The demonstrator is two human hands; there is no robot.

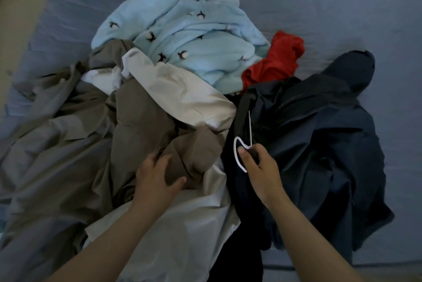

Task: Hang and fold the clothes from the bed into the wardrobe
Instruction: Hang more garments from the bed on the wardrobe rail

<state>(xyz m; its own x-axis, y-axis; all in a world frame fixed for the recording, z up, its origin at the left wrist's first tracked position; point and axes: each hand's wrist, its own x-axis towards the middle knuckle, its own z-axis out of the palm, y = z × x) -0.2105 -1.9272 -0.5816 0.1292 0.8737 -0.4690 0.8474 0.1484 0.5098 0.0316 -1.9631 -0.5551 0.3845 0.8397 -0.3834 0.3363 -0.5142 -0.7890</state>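
Left hand (157, 174), fingers spread, rests on taupe cloth (146, 122), 7 o'clock of pile. Right hand (258, 167) pinches white cord (250, 126) of black garment (230, 167), 5 o'clock. Fleece (182, 30) at 12, red top (276, 60) at 2, navy jacket (331, 133) at 3; all on bed (342, 7).

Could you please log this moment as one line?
stage: sorting on bed | left hand: touching brown garment | right hand: pinching black garment by white drawstring
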